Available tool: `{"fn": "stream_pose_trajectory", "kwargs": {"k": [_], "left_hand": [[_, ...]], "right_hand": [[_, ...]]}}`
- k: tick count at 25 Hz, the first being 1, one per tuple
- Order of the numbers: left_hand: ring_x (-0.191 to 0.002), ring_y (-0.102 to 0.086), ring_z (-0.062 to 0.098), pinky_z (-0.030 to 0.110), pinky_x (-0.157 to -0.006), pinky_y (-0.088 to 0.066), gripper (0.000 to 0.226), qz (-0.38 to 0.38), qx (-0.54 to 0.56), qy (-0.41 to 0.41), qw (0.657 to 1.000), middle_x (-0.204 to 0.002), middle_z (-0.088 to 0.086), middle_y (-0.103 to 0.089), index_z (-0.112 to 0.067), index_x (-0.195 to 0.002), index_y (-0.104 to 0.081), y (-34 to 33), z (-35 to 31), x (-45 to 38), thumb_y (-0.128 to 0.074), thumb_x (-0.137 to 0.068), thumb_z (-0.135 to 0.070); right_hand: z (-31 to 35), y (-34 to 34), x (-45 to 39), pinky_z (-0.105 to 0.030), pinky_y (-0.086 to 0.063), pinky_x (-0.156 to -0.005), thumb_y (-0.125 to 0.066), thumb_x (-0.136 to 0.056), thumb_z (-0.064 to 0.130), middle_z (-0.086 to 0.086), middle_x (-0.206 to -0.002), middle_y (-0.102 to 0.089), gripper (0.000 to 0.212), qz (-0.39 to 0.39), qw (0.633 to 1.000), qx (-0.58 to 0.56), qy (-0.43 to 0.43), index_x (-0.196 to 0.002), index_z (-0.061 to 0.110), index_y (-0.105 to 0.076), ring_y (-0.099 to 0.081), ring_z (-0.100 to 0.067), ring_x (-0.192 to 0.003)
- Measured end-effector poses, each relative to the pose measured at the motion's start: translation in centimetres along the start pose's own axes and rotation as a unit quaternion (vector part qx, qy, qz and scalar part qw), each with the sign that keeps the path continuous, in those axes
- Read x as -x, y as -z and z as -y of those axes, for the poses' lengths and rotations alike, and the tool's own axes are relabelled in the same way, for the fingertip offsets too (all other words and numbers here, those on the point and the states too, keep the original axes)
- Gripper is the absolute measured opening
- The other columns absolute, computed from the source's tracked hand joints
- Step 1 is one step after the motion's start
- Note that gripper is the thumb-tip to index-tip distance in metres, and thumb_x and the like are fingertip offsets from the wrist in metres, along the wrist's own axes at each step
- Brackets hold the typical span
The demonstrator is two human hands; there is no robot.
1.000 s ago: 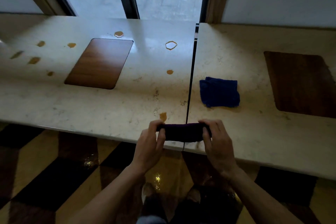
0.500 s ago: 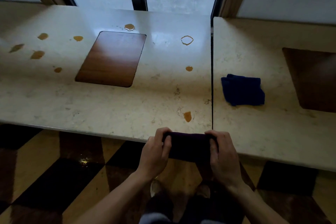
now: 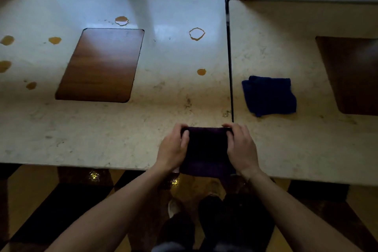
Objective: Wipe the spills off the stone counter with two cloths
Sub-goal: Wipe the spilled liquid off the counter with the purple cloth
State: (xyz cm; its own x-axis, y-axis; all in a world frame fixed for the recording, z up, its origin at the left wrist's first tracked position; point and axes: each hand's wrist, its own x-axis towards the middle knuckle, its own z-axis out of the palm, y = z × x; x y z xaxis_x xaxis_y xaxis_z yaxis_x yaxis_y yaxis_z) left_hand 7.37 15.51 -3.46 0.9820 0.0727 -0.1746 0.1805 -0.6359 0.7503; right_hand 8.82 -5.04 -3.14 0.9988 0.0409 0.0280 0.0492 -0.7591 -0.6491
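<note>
A dark purple cloth lies over the front edge of the stone counter, its lower part hanging off. My left hand grips its left side and my right hand grips its right side. A blue cloth lies folded on the right slab, apart from both hands. Several orange spills dot the left slab: a small one, a ring-shaped one, one by the window, and several at the far left. The spill near the front edge is hidden under the purple cloth.
A wooden inset panel sits in the left slab and another in the right slab. A dark seam splits the two slabs. Window frames stand behind the counter. My shoes stand on the glossy checkered floor below.
Both hands have carried the purple cloth forward from the counter's edge onto the stone, covering the spill near the front edge. The view has shifted closer and to the left.
</note>
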Motion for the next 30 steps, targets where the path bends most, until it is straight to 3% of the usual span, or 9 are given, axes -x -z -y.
{"fn": "stream_pose_trajectory", "kwargs": {"k": [2,6,8,10,13,15,21,27,30], "left_hand": [[-0.091,-0.06,0.018,0.044,-0.078,-0.054,0.024,-0.006,-0.038,0.006,0.999,-0.102,0.001,-0.063,-0.017,-0.118,-0.056,-0.5,0.3,-1.8,-0.042,-0.104,-0.029],[-0.114,-0.051,0.019,0.043,-0.094,-0.044,0.026,-0.045,-0.158,-0.05,0.985,-0.123,0.001,-0.055,-0.017,-0.114,-0.063,-0.8,1.4,-3.4,-0.049,-0.099,-0.033],[-0.12,-0.046,0.019,0.043,-0.096,-0.041,0.029,-0.063,-0.175,-0.054,0.981,-0.128,0.001,-0.051,-0.02,-0.116,-0.061,0.0,2.4,-3.8,-0.048,-0.098,-0.039],[-0.123,-0.043,0.022,0.043,-0.096,-0.038,0.036,-0.077,-0.194,-0.039,0.977,-0.131,0.003,-0.049,-0.021,-0.12,-0.058,1.6,3.9,-4.8,-0.044,-0.096,-0.044],[-0.129,-0.037,0.027,0.047,-0.099,-0.033,0.046,-0.081,-0.24,-0.013,0.967,-0.136,0.006,-0.046,-0.021,-0.125,-0.054,5.1,6.9,-6.8,-0.038,-0.093,-0.048],[-0.133,-0.034,0.03,0.052,-0.104,-0.028,0.05,-0.087,-0.26,0.001,0.962,-0.14,0.008,-0.044,-0.021,-0.128,-0.053,7.7,8.8,-8.2,-0.037,-0.091,-0.05],[-0.133,-0.033,0.034,0.053,-0.106,-0.023,0.055,-0.112,-0.281,0.032,0.952,-0.142,0.013,-0.043,-0.017,-0.127,-0.053,13.8,13.1,-12.8,-0.036,-0.087,-0.05],[-0.145,-0.017,0.034,0.062,-0.112,-0.014,0.061,-0.143,-0.271,0.073,0.949,-0.155,0.008,-0.028,-0.025,-0.14,-0.038,17.2,15.7,-19.5,-0.032,-0.088,-0.055],[-0.146,-0.016,0.035,0.065,-0.111,-0.013,0.061,-0.145,-0.29,0.103,0.941,-0.156,0.008,-0.025,-0.026,-0.138,-0.037,18.2,16.6,-22.7,-0.027,-0.087,-0.059]], "right_hand": [[-0.5,-0.8,-1.3,-0.014,-0.041,-0.07,-0.046,-0.102,0.017,-0.001,-0.112,-0.057,0.026,0.011,0.999,0.003,-0.031,-0.123,0.018,-0.06,-0.054,-0.01,-0.09],[0.3,-1.9,-0.8,-0.042,-0.047,-0.088,-0.047,-0.098,0.027,-0.005,-0.123,-0.053,0.032,-0.039,0.991,0.124,-0.022,-0.129,0.022,-0.055,-0.049,-0.024,-0.109],[1.5,-2.9,1.5,-0.05,-0.039,-0.102,-0.047,-0.095,0.039,-0.007,-0.137,-0.046,0.042,-0.029,0.985,0.166,0.041,-0.134,0.024,-0.052,-0.042,-0.028,-0.127],[2.2,-4.3,3.7,-0.059,-0.025,-0.113,-0.046,-0.092,0.053,-0.009,-0.151,-0.037,0.057,0.035,0.975,0.206,0.077,-0.143,0.028,-0.045,-0.03,-0.033,-0.141],[2.2,-6.9,4.5,-0.068,-0.004,-0.114,-0.041,-0.087,0.07,-0.012,-0.164,-0.012,0.079,0.091,0.96,0.262,0.046,-0.155,0.034,-0.024,-0.007,-0.04,-0.15],[2.1,-8.2,3.8,-0.073,-0.002,-0.111,-0.036,-0.085,0.076,-0.012,-0.166,-0.003,0.084,0.102,0.953,0.283,0.03,-0.156,0.037,-0.015,0.001,-0.042,-0.15],[2.8,-10.2,0.6,-0.078,-0.003,-0.107,-0.033,-0.084,0.077,-0.011,-0.166,0.003,0.085,0.084,0.952,0.293,-0.006,-0.156,0.038,-0.012,0.004,-0.042,-0.15],[3.1,-11.7,-7.8,-0.073,0.005,-0.11,-0.02,-0.084,0.081,-0.006,-0.165,0.015,0.083,0.06,0.955,0.288,-0.047,-0.155,0.043,0.004,0.017,-0.036,-0.149],[3.0,-12.2,-13.6,-0.073,0.002,-0.11,-0.017,-0.084,0.081,-0.007,-0.166,0.007,0.082,0.043,0.956,0.286,-0.042,-0.155,0.043,-0.001,0.011,-0.038,-0.15]]}}
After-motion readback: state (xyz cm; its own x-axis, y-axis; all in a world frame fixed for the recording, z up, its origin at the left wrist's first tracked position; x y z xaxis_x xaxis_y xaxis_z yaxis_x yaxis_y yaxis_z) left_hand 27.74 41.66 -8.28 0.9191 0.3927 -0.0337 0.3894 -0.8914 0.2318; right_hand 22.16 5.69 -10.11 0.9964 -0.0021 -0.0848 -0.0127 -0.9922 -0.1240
